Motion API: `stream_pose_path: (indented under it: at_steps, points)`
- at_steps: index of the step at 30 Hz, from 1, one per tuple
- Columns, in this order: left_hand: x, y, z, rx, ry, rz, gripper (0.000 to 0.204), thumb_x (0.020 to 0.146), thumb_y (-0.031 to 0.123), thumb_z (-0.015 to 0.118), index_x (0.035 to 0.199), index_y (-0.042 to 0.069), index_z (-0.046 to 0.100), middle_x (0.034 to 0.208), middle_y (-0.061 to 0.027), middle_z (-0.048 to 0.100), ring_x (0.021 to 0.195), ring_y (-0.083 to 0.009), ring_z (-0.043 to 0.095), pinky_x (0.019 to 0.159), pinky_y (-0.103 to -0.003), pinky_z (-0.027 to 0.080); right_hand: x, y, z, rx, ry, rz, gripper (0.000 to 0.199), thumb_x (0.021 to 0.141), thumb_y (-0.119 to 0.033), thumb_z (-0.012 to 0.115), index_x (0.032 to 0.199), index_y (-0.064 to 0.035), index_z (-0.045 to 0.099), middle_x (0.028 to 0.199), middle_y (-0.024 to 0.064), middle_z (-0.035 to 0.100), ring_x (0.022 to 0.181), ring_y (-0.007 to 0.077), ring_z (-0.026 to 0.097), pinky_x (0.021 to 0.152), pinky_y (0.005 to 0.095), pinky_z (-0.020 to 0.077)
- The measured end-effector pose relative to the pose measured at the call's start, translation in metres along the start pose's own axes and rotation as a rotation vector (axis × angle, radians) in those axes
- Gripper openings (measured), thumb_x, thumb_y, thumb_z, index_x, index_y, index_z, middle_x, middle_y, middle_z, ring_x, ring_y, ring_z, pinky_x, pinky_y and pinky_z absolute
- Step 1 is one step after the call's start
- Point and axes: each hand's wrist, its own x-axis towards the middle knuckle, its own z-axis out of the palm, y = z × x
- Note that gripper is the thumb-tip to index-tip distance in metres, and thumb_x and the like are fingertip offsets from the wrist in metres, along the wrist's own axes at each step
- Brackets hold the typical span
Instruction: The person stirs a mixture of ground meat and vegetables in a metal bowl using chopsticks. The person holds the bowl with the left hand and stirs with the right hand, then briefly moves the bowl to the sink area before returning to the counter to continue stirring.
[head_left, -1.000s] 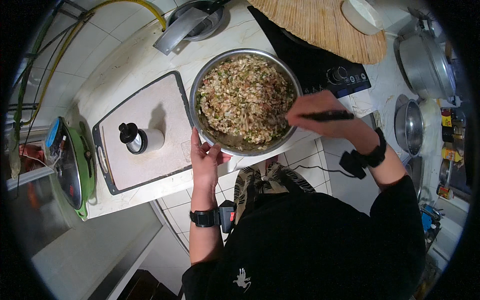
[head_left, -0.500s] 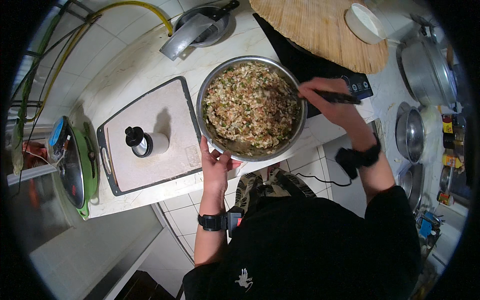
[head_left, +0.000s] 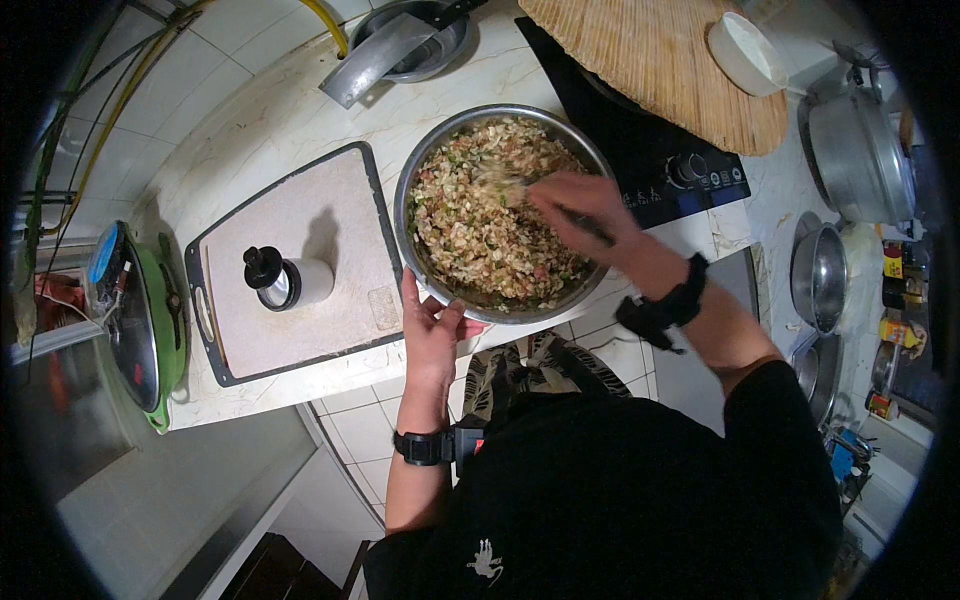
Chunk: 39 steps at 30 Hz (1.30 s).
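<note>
A steel mixing bowl (head_left: 402, 215) full of chopped filling (head_left: 490, 235), pale with green and pinkish bits, stands at the counter's front edge. My left hand (head_left: 432, 325) grips its near-left rim, thumb up against the side. Over the right half of the bowl, my right hand (head_left: 590, 215) is closed around dark chopsticks (head_left: 588, 226), whose back ends stick out beneath the palm. Their tips are smeared by motion in the filling. Left of the bowl lies a cutting board (head_left: 350, 230) with a dark rim, and a white bottle with a black pump top (head_left: 290, 281) stands on it.
A cleaver (head_left: 372, 65) rests across a metal pan (head_left: 440, 55) at the back. Behind and right are a black induction cooktop (head_left: 690, 190), a round woven lid (head_left: 640, 60) and a white bowl (head_left: 740, 60). A green lidded pan (head_left: 165, 310) stands far left; a steel basin (head_left: 822, 280), right.
My right hand has swept left and inward over the bowl with the chopsticks, stirring the filling. My left hand keeps its hold on the rim.
</note>
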Motion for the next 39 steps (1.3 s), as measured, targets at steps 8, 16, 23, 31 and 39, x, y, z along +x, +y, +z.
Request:
stream_pose_path:
  at_steps: [8,16,23,31,39]
  points:
    - [0.0,0.0,0.0,-0.04,-0.002,-0.013,0.077,0.085,-0.01,0.045,0.147,0.015,0.006,0.103,-0.0199,0.057,0.068,-0.0216,0.065,0.056,-0.029,0.057,-0.011,-0.004,0.001,-0.044,0.039,0.285,0.013,0.083,-0.007,0.057,0.095,-0.0044,0.058,0.083,0.0083,0.06,0.08,0.026,0.061,0.066,0.0354,0.0488]
    - [0.001,0.001,-0.002,-0.065,-0.035,-0.017,0.077,0.086,-0.012,0.044,0.146,0.012,0.003,0.105,-0.0218,0.056,0.068,-0.0227,0.065,0.056,-0.029,0.058,-0.017,-0.007,0.014,-0.013,-0.023,-0.109,0.006,0.083,-0.007,0.055,0.087,-0.0068,0.06,0.074,0.0055,0.056,0.07,0.0247,0.061,0.066,0.035,0.0501]
    - [0.0,0.004,-0.002,-0.056,-0.01,-0.016,0.077,0.085,-0.012,0.044,0.147,0.015,0.006,0.104,-0.0203,0.057,0.069,-0.022,0.065,0.056,-0.028,0.058,-0.005,-0.017,0.013,0.027,-0.18,-0.002,0.012,0.075,0.003,0.06,0.081,-0.007,0.059,0.079,0.0065,0.062,0.074,0.0234,0.062,0.069,0.0355,0.0504]
    - [0.003,0.0,-0.005,-0.033,-0.04,-0.004,0.076,0.085,-0.008,0.048,0.146,0.013,0.008,0.103,-0.0204,0.058,0.07,-0.0224,0.066,0.057,-0.028,0.057,-0.006,-0.015,0.007,-0.023,0.052,0.073,0.007,0.085,-0.001,0.058,0.089,0.0,0.063,0.074,0.0098,0.061,0.065,0.0203,0.06,0.058,0.0315,0.048]
    - [0.006,0.001,-0.009,-0.045,-0.051,0.018,0.073,0.086,-0.009,0.046,0.146,0.014,0.011,0.102,-0.0212,0.059,0.071,-0.0227,0.066,0.057,-0.029,0.058,-0.008,-0.019,0.002,-0.094,-0.035,0.347,0.017,0.083,0.002,0.059,0.099,0.0013,0.063,0.079,0.0117,0.061,0.071,0.0216,0.061,0.061,0.0293,0.0479]
